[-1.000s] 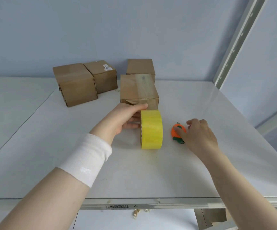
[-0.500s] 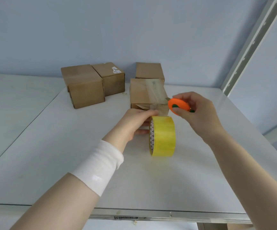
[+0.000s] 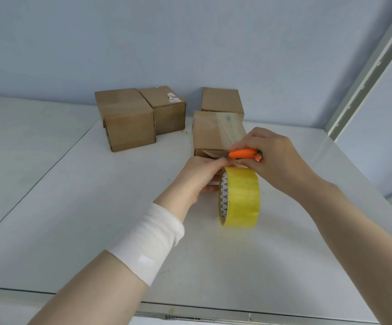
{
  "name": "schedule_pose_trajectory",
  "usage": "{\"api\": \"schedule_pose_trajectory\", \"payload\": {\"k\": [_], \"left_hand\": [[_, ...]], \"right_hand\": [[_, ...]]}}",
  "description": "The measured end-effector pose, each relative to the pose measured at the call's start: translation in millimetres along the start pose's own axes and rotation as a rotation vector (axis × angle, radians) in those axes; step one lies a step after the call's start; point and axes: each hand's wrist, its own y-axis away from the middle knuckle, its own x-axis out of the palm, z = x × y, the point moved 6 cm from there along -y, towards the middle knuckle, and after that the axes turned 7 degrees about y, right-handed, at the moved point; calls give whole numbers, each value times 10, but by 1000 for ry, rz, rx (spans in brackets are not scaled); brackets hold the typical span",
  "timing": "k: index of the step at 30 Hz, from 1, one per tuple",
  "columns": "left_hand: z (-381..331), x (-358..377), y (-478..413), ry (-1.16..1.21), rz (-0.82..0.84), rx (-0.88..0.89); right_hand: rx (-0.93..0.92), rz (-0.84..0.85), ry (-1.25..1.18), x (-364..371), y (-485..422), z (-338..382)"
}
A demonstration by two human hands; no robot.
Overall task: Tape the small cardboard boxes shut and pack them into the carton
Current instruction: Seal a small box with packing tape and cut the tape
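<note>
The left hand (image 3: 199, 177) is gripping the yellow tape roll (image 3: 240, 195), its fingers curled against the roll's left face and a fingertip lying along the top rim. The roll is standing on edge on the white surface (image 3: 96, 219), showing a translucent yellow band and a white core printed with small dark marks. The right hand (image 3: 272, 156) is pinching a small orange cutter (image 3: 244, 153) shaped like a carrot with a green end, and is holding its tip just above the roll, right beside the left fingertips.

The nearest box (image 3: 213, 132) is sitting directly behind both hands, touching or almost touching them. It is plain brown cardboard, and a glossy strip of clear tape is running across its top towards the front edge, where the cutter is meeting it. Along its front face a flap edge is gaping slightly.

A second box (image 3: 222, 99) is standing just behind it, near the pale blue wall. To the left, well apart from these two, a larger-looking box (image 3: 126, 118) is sitting pressed against a box with a white label (image 3: 164, 109) on its top corner.

A white wristband (image 3: 148, 240) is wrapping the left forearm. A pale metal upright (image 3: 366, 66) is rising at the right rear corner of the surface
</note>
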Motion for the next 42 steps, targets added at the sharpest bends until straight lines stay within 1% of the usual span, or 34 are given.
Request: {"api": "schedule_pose_trajectory", "payload": {"k": [7,11,14,15,17,19,23,25,26,29,32,34,39,42], "left_hand": [[-6,-17,-4,11,2,5],[2,-27,-17,16,-16,-5],[13,-54,-33,24,-28,-18],[14,-60,-37,23,-28,-23],[12,-56,-36,11,-14,-30],[-4,-29,-18,-18,24,-31],[-76,85,150,-118,196,29],[-111,112,307,-161,266,127],[-136,92,385,-177,267,192],[-254,-51,596,-165,203,368],[-362,-228,690,-160,125,469],[-409,-369,703,-177,77,487],[-433,-708,744,-213,16,468],[-442,-879,794,-210,-30,470]], "right_hand": [[-36,35,49,20,-66,33],[-17,55,115,-50,17,-58],[21,101,156,-194,119,-193],[51,89,107,-257,125,-203],[143,20,-69,-319,73,-182],[224,-23,-197,-232,-27,-155],[368,-70,-246,-23,-110,-220],[393,-87,-260,-43,-98,-254],[394,-96,-273,-72,-89,-256],[399,-130,-411,-129,-50,-171],[367,-55,-639,-73,-68,110],[339,12,-736,20,-119,312],[301,194,-861,331,-244,760],[243,222,-851,436,-289,942]]}}
